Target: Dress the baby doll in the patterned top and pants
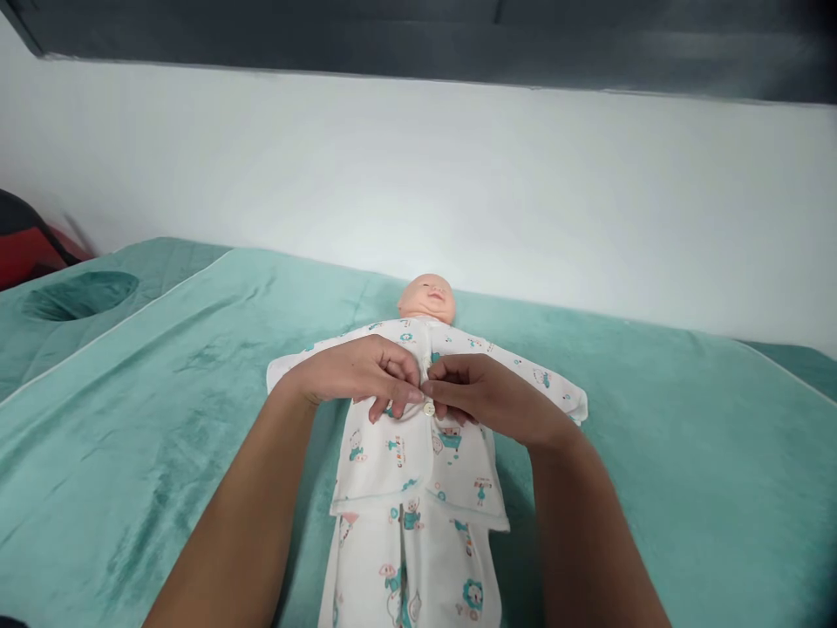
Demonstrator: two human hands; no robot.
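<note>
A baby doll [428, 296] lies on its back, head away from me, dressed in a white printed shirt [372, 458] and matching trousers [451, 567]. Both sleeves are spread out to the sides. At the chest, my left hand [372, 371] pinches the front edge of the shirt, thumb and fingertips together. My right hand [487, 392] meets it from the other side, its fingers pinched on the same front opening. A pale button [429, 408] shows just below the fingertips. What exactly lies between the fingers is hidden.
A green plush cover [170, 419] spreads under the doll. At the left, the padded surface has a round hole [82, 295], with a red and black object [32, 244] beyond it. A white wall [418, 192] rises behind, with a dark panel [418, 39] above.
</note>
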